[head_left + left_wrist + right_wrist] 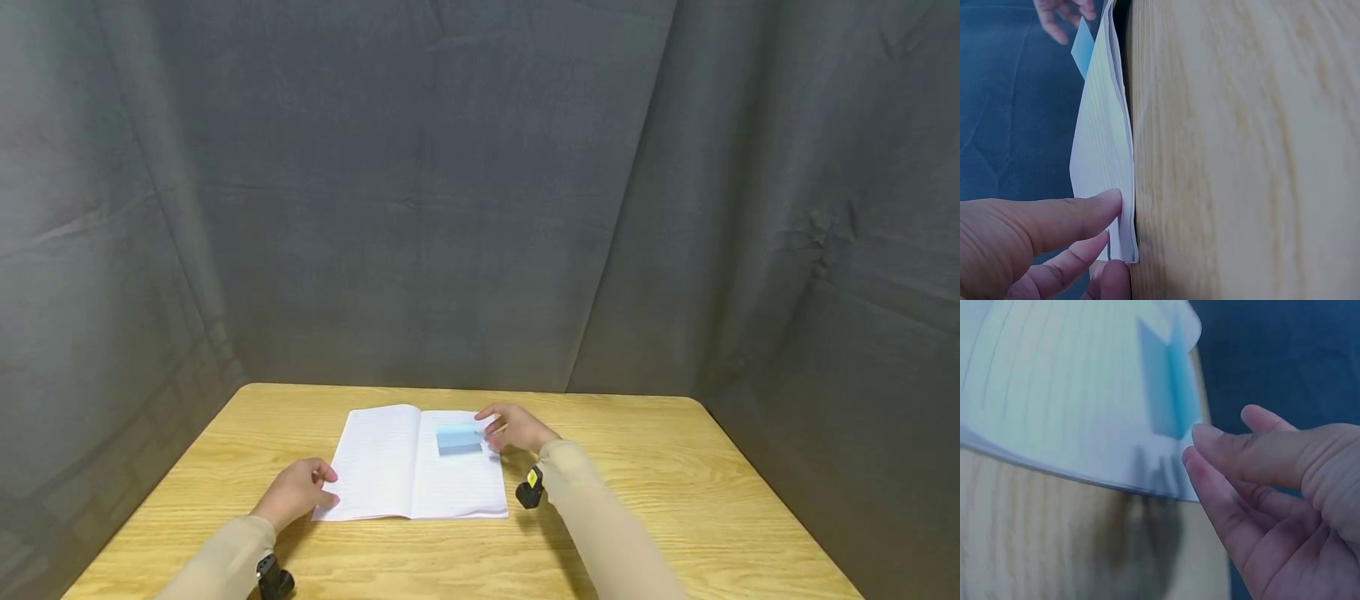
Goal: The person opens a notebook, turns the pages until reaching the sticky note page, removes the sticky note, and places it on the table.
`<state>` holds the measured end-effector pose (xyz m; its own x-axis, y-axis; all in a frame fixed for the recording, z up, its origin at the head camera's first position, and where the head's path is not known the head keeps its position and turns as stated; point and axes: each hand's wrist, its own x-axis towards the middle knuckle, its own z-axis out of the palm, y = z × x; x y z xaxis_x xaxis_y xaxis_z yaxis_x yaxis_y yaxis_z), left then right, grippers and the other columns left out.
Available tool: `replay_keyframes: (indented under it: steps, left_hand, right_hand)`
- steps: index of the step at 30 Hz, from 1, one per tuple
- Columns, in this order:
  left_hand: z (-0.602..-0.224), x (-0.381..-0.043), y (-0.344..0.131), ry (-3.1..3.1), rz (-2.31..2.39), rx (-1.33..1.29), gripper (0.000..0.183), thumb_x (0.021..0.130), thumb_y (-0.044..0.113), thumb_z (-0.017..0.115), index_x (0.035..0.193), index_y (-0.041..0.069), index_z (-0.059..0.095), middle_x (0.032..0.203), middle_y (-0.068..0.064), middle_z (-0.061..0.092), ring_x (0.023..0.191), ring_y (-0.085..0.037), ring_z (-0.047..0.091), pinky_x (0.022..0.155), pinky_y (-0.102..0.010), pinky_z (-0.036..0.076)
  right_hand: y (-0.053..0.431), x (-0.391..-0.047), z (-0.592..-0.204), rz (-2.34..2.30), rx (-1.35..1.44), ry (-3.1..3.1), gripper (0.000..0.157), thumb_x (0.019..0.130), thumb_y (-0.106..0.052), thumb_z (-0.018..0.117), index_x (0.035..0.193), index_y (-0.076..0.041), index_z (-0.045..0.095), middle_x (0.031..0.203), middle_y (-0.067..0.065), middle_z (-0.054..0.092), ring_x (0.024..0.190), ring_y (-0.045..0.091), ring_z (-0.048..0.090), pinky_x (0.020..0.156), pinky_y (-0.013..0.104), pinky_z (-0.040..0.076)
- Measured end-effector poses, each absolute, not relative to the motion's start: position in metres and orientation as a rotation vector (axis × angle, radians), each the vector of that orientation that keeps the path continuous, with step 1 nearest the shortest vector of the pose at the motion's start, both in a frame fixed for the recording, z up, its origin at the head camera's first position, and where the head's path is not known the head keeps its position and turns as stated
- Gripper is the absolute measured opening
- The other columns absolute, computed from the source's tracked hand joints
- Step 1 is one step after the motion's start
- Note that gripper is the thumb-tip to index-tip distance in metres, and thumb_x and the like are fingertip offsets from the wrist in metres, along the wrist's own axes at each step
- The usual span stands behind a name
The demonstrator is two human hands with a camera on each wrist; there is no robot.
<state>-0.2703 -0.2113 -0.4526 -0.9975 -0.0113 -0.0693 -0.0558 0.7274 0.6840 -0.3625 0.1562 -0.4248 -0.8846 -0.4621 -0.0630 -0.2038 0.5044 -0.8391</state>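
Observation:
An open notebook (pixel 375 467) with lined white pages lies on the wooden table. My left hand (pixel 296 492) rests at its lower left corner, thumb (pixel 1100 209) on the page and the other fingers bent beside the edge. On the right-hand page is a small light blue piece of paper (pixel 459 448), folded along a crease into two panels, as the right wrist view shows. Beside its right end is my right hand (pixel 517 429), thumb and index fingertips close together. A small gap shows between those fingertips and the blue paper (pixel 1169 387).
The wooden table (pixel 637 500) extends to both sides of the notebook. A grey cloth curtain (pixel 420 208) hangs behind the table and along its left and right sides. Each wrist carries a small black camera, the right one (pixel 530 489) close above the tabletop.

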Motion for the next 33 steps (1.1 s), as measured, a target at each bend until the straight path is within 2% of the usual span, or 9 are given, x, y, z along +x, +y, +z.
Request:
replay_keyframes:
  steps: [6, 11, 17, 24, 29, 33]
  left_hand:
    - [-0.451, -0.27, -0.211, 2.867, 1.144, -0.032, 0.031, 0.069, 0.006, 0.081, 0.094, 0.002, 0.063, 0.083, -0.007, 0.049, 0.079, -0.022, 0.047, 0.068, -0.031, 0.039]
    - [-0.451, -0.268, -0.211, 2.865, 1.159, -0.032, 0.03, 0.069, 0.005, 0.081, 0.093, 0.002, 0.063, 0.082, -0.007, 0.049, 0.078, -0.021, 0.047, 0.068, -0.03, 0.038]
    - [-0.452, -0.268, -0.211, 2.865, 1.168, -0.038, 0.031, 0.068, 0.004, 0.081, 0.093, 0.001, 0.063, 0.082, -0.007, 0.048, 0.077, -0.021, 0.047, 0.067, -0.03, 0.038]
    - [-0.45, -0.267, -0.212, 2.862, 1.166, -0.043, 0.03, 0.068, 0.004, 0.081, 0.092, 0.001, 0.062, 0.082, -0.007, 0.048, 0.077, -0.021, 0.047, 0.067, -0.03, 0.038]
    - [-0.451, -0.266, -0.21, 2.852, 1.176, -0.047, 0.03, 0.069, 0.003, 0.08, 0.093, 0.001, 0.062, 0.083, -0.007, 0.048, 0.078, -0.021, 0.047, 0.067, -0.031, 0.039]
    - [-0.452, -0.266, -0.21, 2.849, 1.17, -0.052, 0.03, 0.07, 0.003, 0.08, 0.094, 0.001, 0.062, 0.083, -0.007, 0.048, 0.078, -0.021, 0.047, 0.067, -0.031, 0.038]
  right_hand:
    - [0.151, -0.366, -0.438, -1.341, -0.43, 2.499, 0.038, 0.081, 0.007, 0.07, 0.118, -0.001, 0.064, 0.108, 0.015, 0.068, 0.089, 0.017, 0.064, 0.074, 0.027, 0.054]
    - [0.146, -0.369, -0.444, -1.363, -0.379, 2.516, 0.033, 0.081, 0.005, 0.072, 0.112, -0.002, 0.068, 0.1, 0.012, 0.068, 0.081, 0.012, 0.061, 0.07, 0.022, 0.052]
    - [0.141, -0.371, -0.45, -1.477, -0.27, 2.436, 0.025, 0.084, 0.007, 0.067, 0.109, 0.005, 0.067, 0.095, 0.012, 0.068, 0.075, 0.01, 0.061, 0.073, 0.025, 0.055]
    - [0.139, -0.378, -0.455, -1.595, -0.177, 2.36, 0.018, 0.088, -0.001, 0.067, 0.104, 0.006, 0.067, 0.088, 0.008, 0.069, 0.073, 0.01, 0.065, 0.07, 0.025, 0.056]
    - [0.137, -0.377, -0.46, -1.715, -0.18, 2.329, 0.014, 0.086, 0.004, 0.066, 0.098, 0.011, 0.063, 0.083, 0.011, 0.067, 0.071, 0.012, 0.066, 0.069, 0.026, 0.057]
    - [0.135, -0.375, -0.462, -1.747, -0.159, 2.334, 0.01, 0.087, 0.006, 0.064, 0.095, 0.011, 0.061, 0.084, 0.014, 0.068, 0.07, 0.012, 0.067, 0.068, 0.026, 0.057]
